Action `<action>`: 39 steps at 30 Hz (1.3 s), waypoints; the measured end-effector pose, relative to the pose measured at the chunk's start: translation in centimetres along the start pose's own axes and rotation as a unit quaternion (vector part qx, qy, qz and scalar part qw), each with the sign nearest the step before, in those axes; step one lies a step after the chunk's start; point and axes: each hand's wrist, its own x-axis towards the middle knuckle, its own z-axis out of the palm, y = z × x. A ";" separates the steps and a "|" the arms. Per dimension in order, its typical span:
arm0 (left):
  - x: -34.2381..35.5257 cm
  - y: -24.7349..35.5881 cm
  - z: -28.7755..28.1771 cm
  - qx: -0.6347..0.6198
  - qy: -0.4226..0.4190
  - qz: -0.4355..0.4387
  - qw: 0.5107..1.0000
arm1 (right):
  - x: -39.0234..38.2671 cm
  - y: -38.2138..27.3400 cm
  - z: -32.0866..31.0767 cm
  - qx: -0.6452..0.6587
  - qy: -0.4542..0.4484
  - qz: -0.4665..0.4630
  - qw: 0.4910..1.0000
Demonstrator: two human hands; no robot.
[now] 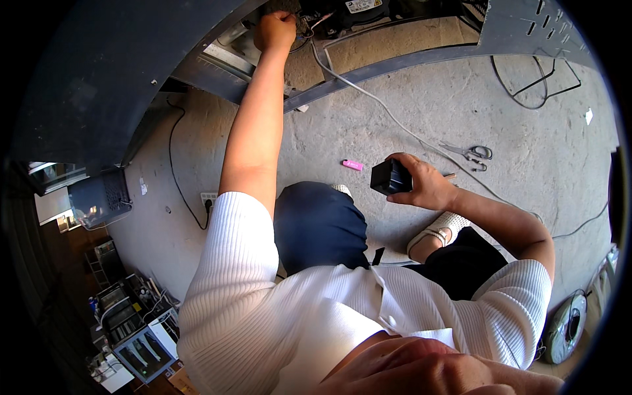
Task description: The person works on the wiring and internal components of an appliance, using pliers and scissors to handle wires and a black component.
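Observation:
My left hand [275, 29] reaches far forward into the low opening of a dark metal cabinet [388, 79]. Its fingers are curled closed near wires and a dark part, and what they grip is hidden. Wrapped round a small black box-shaped part [388, 178], my right hand [428, 184] holds it above the floor, beside my knee. A pink lighter [352, 164] lies on the concrete just left of that part. Scissors [471, 151] with dark handles rest on the floor beyond my right hand.
A grey cable [388, 108] runs from the opening across the floor past the scissors. Inside the opening sits a black compressor-like unit [362, 10]. At the left, a black cord leads to a power strip [209, 197]. A cable reel [566, 328] stands at the lower right.

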 end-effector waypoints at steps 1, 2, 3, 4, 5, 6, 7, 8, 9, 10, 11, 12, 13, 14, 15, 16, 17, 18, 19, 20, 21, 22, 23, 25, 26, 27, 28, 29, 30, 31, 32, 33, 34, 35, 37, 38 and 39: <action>0.1 -0.2 0.1 -0.003 -0.002 -0.002 1.000 | 0.0 0.0 0.0 0.001 -0.003 0.004 1.000; 0.2 -0.3 0.2 -0.007 -0.004 -0.004 1.000 | 0.0 0.1 0.1 0.000 0.001 0.000 1.000; 0.4 -0.3 0.3 0.000 -0.003 -0.009 1.000 | 0.0 0.3 0.1 -0.002 0.004 -0.004 1.000; 0.6 -0.3 0.4 0.006 -0.003 -0.014 1.000 | 0.0 0.3 0.2 -0.004 0.007 -0.008 1.000; 0.7 -0.2 0.4 0.012 -0.002 -0.018 1.000 | 0.0 0.3 0.2 -0.005 0.005 -0.006 1.000; 0.7 0.0 0.4 0.021 0.008 -0.015 1.000 | 0.0 0.2 0.1 -0.006 0.004 -0.004 1.000; 0.7 0.2 0.4 0.030 0.019 -0.011 0.999 | 0.0 0.1 0.1 -0.006 0.002 -0.002 1.000; 0.6 0.5 0.3 0.038 0.030 -0.007 0.999 | 0.0 0.1 0.1 -0.003 0.002 -0.002 1.000; 0.4 0.9 0.3 0.036 0.034 -0.008 0.999 | 0.0 0.1 0.1 0.000 0.003 -0.002 1.000; 0.2 1.4 0.3 0.034 0.038 -0.009 0.999 | 0.0 0.1 0.1 0.002 0.003 -0.002 1.000; 0.0 1.7 0.3 0.032 0.043 -0.011 0.999 | 0.0 0.1 0.1 0.002 0.004 -0.003 1.000; -0.1 1.7 0.6 0.025 0.049 -0.017 0.998 | 0.0 0.0 0.1 0.001 0.005 -0.004 1.000; -0.2 1.5 0.9 0.017 0.055 -0.024 0.998 | 0.0 0.0 0.1 0.001 0.005 -0.004 1.000; -0.2 1.4 1.2 0.009 0.062 -0.030 0.998 | 0.0 -0.1 0.1 0.000 0.000 -0.002 1.000; -0.1 1.3 1.4 0.014 0.065 -0.029 0.997 | 0.0 -0.2 0.0 -0.001 -0.005 0.001 1.000; -0.1 1.3 1.5 0.019 0.069 -0.028 0.997 | 0.0 -0.2 0.0 -0.002 -0.011 0.004 1.000; 0.0 1.2 1.6 0.024 0.073 -0.025 0.997 | 0.0 -0.2 0.0 0.000 -0.005 -0.001 1.000; 0.1 0.9 1.7 0.005 0.066 -0.005 0.998 | 0.0 0.0 0.2 0.002 0.001 -0.005 1.000; 0.2 0.2 1.8 -0.015 0.060 0.014 0.998 | 0.0 0.1 0.3 0.004 0.007 -0.010 1.000; 0.3 -0.5 1.8 -0.034 0.054 0.034 0.997 | 0.0 0.1 0.3 0.003 0.007 -0.013 1.000; 0.7 -1.2 1.6 -0.072 0.000 -0.001 0.997 | 0.0 0.1 0.3 0.003 0.008 -0.016 1.000; 1.2 -2.0 1.4 -0.111 -0.053 -0.037 0.992 | 0.1 0.1 0.3 0.002 0.009 -0.019 1.000; 1.2 -1.5 0.8 -0.149 -0.108 -0.071 0.980 | 0.1 0.1 0.3 0.006 0.009 -0.017 1.000; 0.8 -0.4 0.1 -0.264 -0.149 -0.155 0.940 | 0.1 0.0 0.2 0.015 0.008 -0.012 1.000; 0.5 0.2 -0.5 -0.320 -0.168 -0.197 0.912 | 0.1 0.0 0.2 0.014 0.010 -0.015 1.000; 0.5 0.2 -0.6 -0.334 -0.187 -0.215 0.898 | 0.1 -0.1 0.2 0.014 0.011 -0.017 1.000; 0.7 0.1 -0.7 -0.348 -0.206 -0.233 0.884 | 0.0 -0.1 0.1 0.013 0.013 -0.020 1.000; 0.8 0.0 -0.8 -0.361 -0.225 -0.251 0.869 | 0.0 -0.1 0.1 0.013 0.012 -0.016 1.000; 0.9 -0.2 -0.7 -0.386 -0.225 -0.268 0.853 | 0.0 -0.1 0.1 0.012 0.010 -0.013 1.000; 1.1 -0.5 -0.6 -0.411 -0.225 -0.285 0.836 | 0.0 -0.1 0.1 0.012 0.009 -0.009 1.000; 1.1 -0.4 -0.5 -0.436 -0.225 -0.302 0.817 | -0.1 -0.1 0.1 0.013 0.010 -0.009 1.000; 1.0 -0.2 -0.4 -0.438 -0.217 -0.308 0.816 | -0.1 0.0 0.1 0.013 0.011 -0.009 1.000; 0.9 -0.1 -0.2 -0.440 -0.208 -0.315 0.815 | -0.2 0.1 0.2 0.013 0.011 -0.008 1.000; 0.8 0.1 -0.2 -0.442 -0.198 -0.322 0.814 | -0.1 0.2 0.2 0.007 0.007 -0.006 1.000; 0.8 -0.2 0.4 -0.429 -0.192 -0.316 0.824 | 0.0 0.3 0.2 -0.005 -0.004 -0.003 1.000; 0.6 -0.2 0.4 -0.424 -0.188 -0.314 0.829 | 0.0 0.3 0.2 0.003 -0.003 -0.002 1.000; 0.4 -0.1 0.5 -0.411 -0.175 -0.300 0.843 | 0.0 0.3 0.2 0.011 -0.002 -0.002 1.000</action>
